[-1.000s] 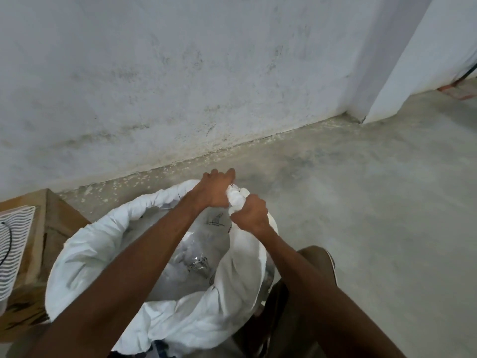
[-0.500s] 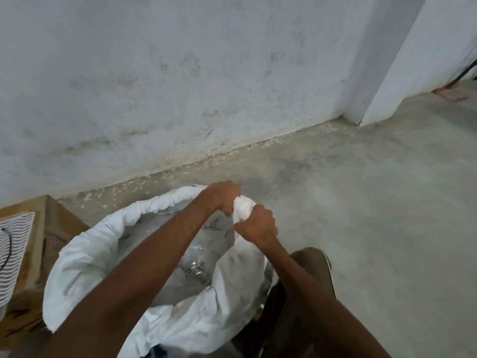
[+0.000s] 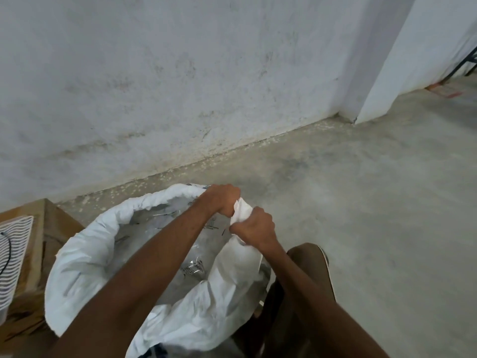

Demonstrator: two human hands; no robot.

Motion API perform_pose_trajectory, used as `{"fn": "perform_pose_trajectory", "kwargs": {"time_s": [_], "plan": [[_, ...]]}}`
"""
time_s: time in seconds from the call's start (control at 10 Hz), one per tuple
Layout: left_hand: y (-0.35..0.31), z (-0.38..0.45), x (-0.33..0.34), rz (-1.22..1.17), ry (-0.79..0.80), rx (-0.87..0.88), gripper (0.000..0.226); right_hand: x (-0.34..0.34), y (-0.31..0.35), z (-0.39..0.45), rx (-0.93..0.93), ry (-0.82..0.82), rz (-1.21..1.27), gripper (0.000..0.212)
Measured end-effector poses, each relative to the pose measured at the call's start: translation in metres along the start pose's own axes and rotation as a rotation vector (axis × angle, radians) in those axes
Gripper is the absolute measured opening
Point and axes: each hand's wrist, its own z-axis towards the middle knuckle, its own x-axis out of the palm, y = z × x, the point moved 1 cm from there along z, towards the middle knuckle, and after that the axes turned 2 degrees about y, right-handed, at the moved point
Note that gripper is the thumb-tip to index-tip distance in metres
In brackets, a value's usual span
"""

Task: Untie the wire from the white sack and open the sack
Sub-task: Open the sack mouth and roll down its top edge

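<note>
Both arms reach fwd over the white sack [image 3: 85, 257], hands side by side at its far-right rim. Left hand [image 3: 224, 201] is fisted, fingers clenched round the rolled rim fabric, knuckles up. Right hand [image 3: 255, 226] is just beside it, fingers curled, grasping a bunched fold of the same rim that sticks up between the two fists. Sack stands on the floor w/ mouth wide open and rim rolled down; clear plastic-wrapped contents [image 3: 192, 267] show inside, not identifiable.

Floor [image 3: 374, 215] is bare grey concrete; stained whitewashed wall [image 3: 180, 73] behind, w/ a corner pillar at right. Cardboard box [image 3: 49, 228] sits left of the sack, touching it, cut off by the frame edge. Wire can't be made out. A brown-clad knee [image 3: 307, 257] shows under the right forearm.
</note>
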Motion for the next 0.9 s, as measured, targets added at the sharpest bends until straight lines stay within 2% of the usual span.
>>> {"fn": "perform_pose_trajectory", "kwargs": {"time_s": [0.1,0.2,0.3,0.4,0.5,0.6,0.7,0.8,0.9], "plan": [[-0.002,0.008,-0.001,0.023,-0.021,0.078,0.052,-0.006,-0.007,0.002,0.099,0.012,0.151,0.044],[-0.007,-0.007,0.011,-0.048,-0.399,0.333,0.045,-0.019,-0.011,0.021,0.162,0.184,0.377,0.029],[-0.008,-0.021,0.029,-0.075,-0.407,0.285,0.035,-0.023,-0.011,0.026,0.147,0.342,0.444,0.016],[-0.018,-0.019,0.013,-0.076,-0.162,0.037,0.001,-0.014,-0.01,0.014,0.117,0.281,0.389,0.023],[-0.027,-0.017,0.007,0.014,-0.087,-0.136,0.021,0.004,-0.015,-0.003,0.031,-0.004,0.004,0.074],[-0.026,-0.013,0.005,0.017,-0.025,-0.073,0.025,0.017,-0.024,-0.014,0.064,-0.052,0.024,0.07],[-0.026,-0.011,0.003,-0.024,-0.145,0.236,0.036,0.004,-0.032,-0.01,0.198,0.017,0.261,0.039],[-0.012,-0.021,0.026,-0.046,-0.363,0.464,0.05,-0.01,-0.036,-0.007,0.273,0.249,0.51,0.032],[-0.013,-0.036,0.04,0.048,-0.36,0.349,0.037,0.003,-0.05,0.01,0.266,0.402,0.621,0.038]]}}
